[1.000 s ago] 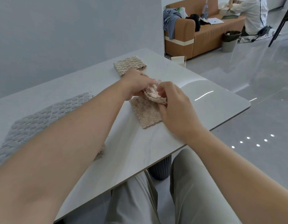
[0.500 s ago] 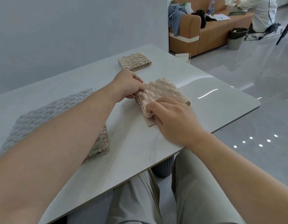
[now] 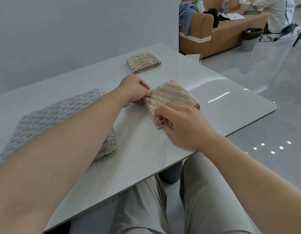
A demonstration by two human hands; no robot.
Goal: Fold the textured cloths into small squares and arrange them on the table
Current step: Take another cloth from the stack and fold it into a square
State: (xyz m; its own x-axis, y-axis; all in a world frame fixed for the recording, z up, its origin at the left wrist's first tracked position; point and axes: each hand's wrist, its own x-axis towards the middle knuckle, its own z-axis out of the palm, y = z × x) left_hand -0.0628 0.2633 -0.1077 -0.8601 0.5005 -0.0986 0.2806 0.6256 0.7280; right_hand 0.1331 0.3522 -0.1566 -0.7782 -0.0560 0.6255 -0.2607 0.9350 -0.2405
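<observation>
Both forearms reach in from the lower corners of the frame and meet at a folded beige cloth (image 3: 170,100) lying just right of centre on the white table (image 3: 222,105). The left hand (image 3: 134,91), knuckles up and wrist straight, pinches the cloth's left edge between thumb and fingertips. The right hand (image 3: 183,123), palm down with fingers curled, nips the stacked layers at the cloth's near corner. A second beige cloth (image 3: 143,62), already folded into a small square, sits higher in the frame, near the table's far edge. At left, a larger grey cloth (image 3: 50,119) lies partly under the left forearm.
</observation>
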